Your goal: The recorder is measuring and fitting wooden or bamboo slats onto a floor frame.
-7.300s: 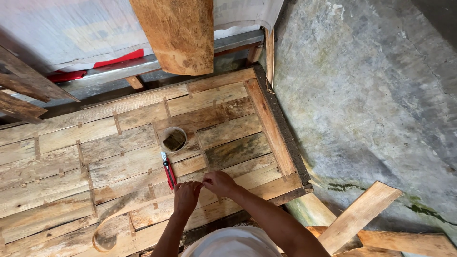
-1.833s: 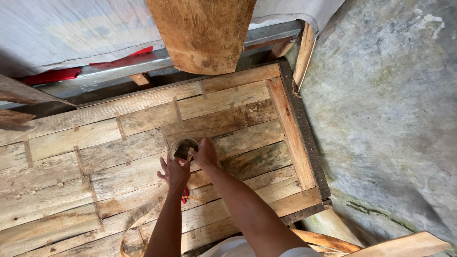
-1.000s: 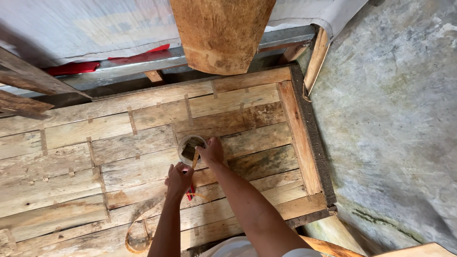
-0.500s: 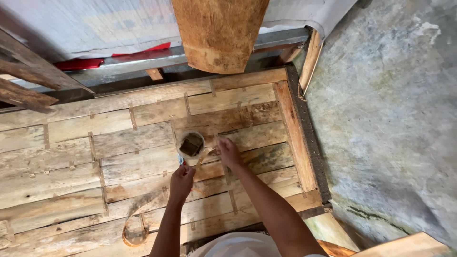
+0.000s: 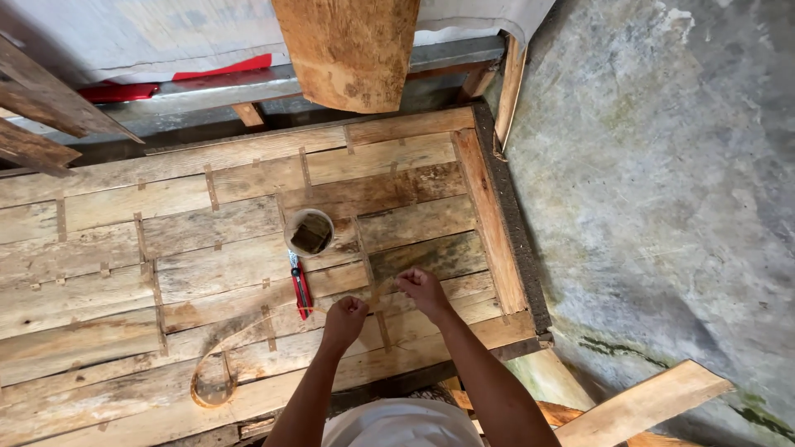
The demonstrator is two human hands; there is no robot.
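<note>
A thin, pale strip (image 5: 248,331) of flexible material, like a band of cane or veneer, lies across a bench (image 5: 124,248) made of rough wooden planks. The left hand (image 5: 346,316) is closed in a fist around the strip, and the right hand (image 5: 421,287) pinches its end between fingertips, just beside the left hand. From the left hand the strip runs away across the planks and curls into a loop (image 5: 211,385) near the bench's front edge.

A small round cup (image 5: 310,232) holding something dark stands on the bench, just beyond the hands. A red-handled utility knife (image 5: 299,285) lies flat on the planks between the cup and the left hand, its blade end touching or nearly touching the cup.

A broad, curved slab of wood (image 5: 352,50) leans over the far edge of the bench. Beyond it is a pale sheet (image 5: 124,33) with a red edge. Beside the bench's right edge is a grey concrete floor (image 5: 662,207), and loose planks (image 5: 638,406) lie on it near the bench's front corner.
</note>
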